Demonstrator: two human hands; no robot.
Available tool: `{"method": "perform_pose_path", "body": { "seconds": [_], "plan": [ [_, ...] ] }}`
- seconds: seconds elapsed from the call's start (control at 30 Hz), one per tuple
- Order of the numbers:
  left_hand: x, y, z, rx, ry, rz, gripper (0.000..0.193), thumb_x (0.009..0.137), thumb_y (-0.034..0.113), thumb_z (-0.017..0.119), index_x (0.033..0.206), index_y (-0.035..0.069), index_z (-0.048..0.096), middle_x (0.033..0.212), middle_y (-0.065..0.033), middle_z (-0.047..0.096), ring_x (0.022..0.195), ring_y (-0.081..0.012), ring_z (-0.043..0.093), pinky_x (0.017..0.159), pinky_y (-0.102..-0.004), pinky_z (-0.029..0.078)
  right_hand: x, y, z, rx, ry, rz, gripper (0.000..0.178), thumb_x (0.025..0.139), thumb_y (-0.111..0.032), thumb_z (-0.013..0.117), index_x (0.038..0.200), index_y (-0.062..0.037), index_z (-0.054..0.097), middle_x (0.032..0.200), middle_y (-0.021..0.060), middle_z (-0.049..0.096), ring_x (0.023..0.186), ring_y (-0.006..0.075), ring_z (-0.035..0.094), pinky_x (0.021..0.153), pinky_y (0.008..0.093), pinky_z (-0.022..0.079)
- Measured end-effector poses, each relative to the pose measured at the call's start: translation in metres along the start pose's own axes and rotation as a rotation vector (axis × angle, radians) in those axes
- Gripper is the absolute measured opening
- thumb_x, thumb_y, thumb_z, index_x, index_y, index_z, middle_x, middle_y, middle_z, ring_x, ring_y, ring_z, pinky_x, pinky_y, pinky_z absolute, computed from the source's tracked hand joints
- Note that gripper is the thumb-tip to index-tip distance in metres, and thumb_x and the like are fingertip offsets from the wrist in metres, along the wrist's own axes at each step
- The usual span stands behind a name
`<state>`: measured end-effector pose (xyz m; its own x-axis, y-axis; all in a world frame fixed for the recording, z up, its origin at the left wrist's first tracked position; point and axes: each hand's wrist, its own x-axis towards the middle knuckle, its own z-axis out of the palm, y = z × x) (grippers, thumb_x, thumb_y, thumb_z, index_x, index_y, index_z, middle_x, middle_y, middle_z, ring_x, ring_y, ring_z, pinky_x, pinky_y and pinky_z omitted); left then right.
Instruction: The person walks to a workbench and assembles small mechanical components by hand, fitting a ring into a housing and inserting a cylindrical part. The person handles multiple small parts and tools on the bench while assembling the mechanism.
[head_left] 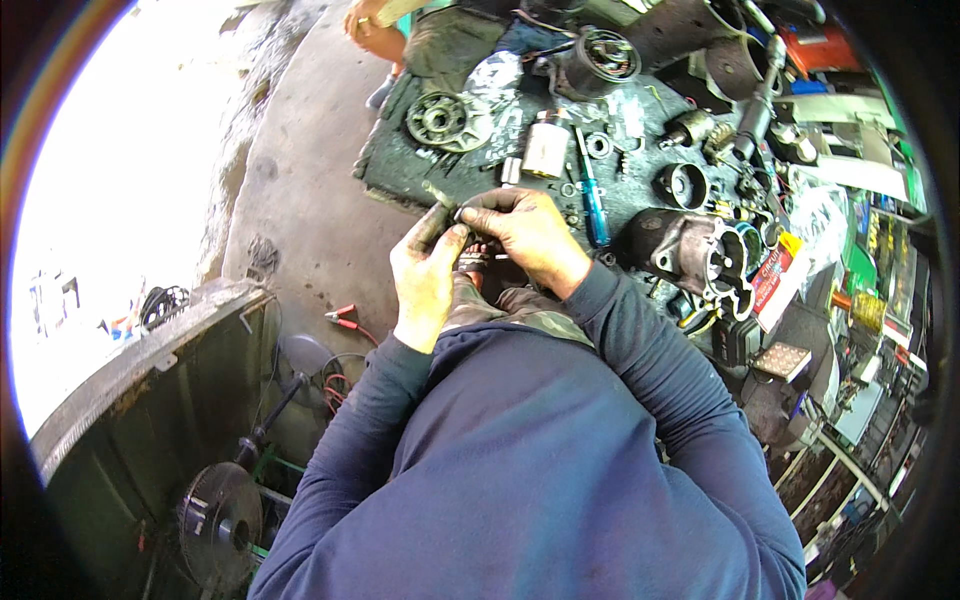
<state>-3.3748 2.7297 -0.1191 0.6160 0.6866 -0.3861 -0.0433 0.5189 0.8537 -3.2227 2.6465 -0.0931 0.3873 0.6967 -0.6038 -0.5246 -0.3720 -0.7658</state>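
My left hand and my right hand meet in front of my body, near the close edge of the dark workbench. Both are closed, thumbs and fingers pinched around something small and dark that the fingers mostly hide. A thin greenish strip sticks up by my left fingertips; whether it belongs to the held part I cannot tell. Close beyond the hands lie a short silver cylinder, a larger shiny metal cylinder and a screwdriver with a blue handle.
A round slotted metal housing rests at the bench's far left. A wound motor body stands behind; a cast housing and red box lie right. Another person's arm shows top left. Red clips lie on the floor.
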Motion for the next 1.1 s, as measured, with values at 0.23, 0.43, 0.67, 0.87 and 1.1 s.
{"method": "perform_pose_path", "body": {
  "seconds": [0.23,0.43,0.67,0.87,1.1],
  "plan": [
    [-0.005,-0.012,0.021,0.1,-0.013,-0.024,0.042,0.106,0.004,0.067,0.143,-0.013,0.061,0.13,-0.0167,0.073,0.111,-0.0165,0.069,0.098,-0.0303,0.057,-0.015,0.012,-0.018,0.047,0.116,0.073,0.022,0.096,-0.017,0.08,0.107,0.0017,0.081,0.085,0.0079,0.077,0.053,0.0117,0.061,0.045,0.0294,0.05],
    [-0.007,-0.015,0.031,0.031,-0.035,-0.102,0.044,0.108,0.005,0.063,0.146,-0.015,0.055,0.133,-0.0225,0.07,0.114,-0.0259,0.073,0.101,-0.0382,0.062,-0.029,0.007,-0.024,-0.147,0.152,-0.034,0.022,0.096,-0.016,0.079,0.103,0.0047,0.082,0.088,0.0126,0.081,0.077,0.0141,0.07,0.073,0.0335,0.057],
    [-0.003,-0.012,0.045,0.062,-0.076,-0.168,0.042,0.108,0.005,0.062,0.145,-0.014,0.056,0.133,-0.0222,0.069,0.116,-0.0257,0.072,0.102,-0.0381,0.062,-0.037,0.014,-0.037,-0.386,0.277,-0.317,0.024,0.095,-0.018,0.076,0.105,0.0036,0.08,0.094,0.0208,0.077,0.081,0.0289,0.073,0.077,0.04,0.057],
    [0.011,-0.005,0.054,0.073,-0.125,-0.216,0.037,0.106,0.004,0.066,0.138,-0.013,0.061,0.123,-0.0167,0.072,0.105,-0.0204,0.073,0.094,-0.034,0.063,-0.042,0.005,-0.053,-0.48,0.255,-0.478,0.024,0.092,-0.016,0.076,0.107,0.0029,0.08,0.098,0.0212,0.075,0.093,0.038,0.073,0.081,0.043,0.057],
    [0.024,0.006,0.064,-0.051,-0.151,-0.22,0.032,0.103,0.002,0.068,0.132,-0.011,0.069,0.114,-0.014,0.077,0.097,-0.0167,0.074,0.086,-0.0293,0.06,-0.033,-0.006,-0.071,-0.175,0.203,-0.294,0.022,0.093,-0.011,0.08,0.109,0.0043,0.079,0.101,0.0162,0.079,0.093,0.0205,0.074,0.085,0.037,0.058]
  ]
}}
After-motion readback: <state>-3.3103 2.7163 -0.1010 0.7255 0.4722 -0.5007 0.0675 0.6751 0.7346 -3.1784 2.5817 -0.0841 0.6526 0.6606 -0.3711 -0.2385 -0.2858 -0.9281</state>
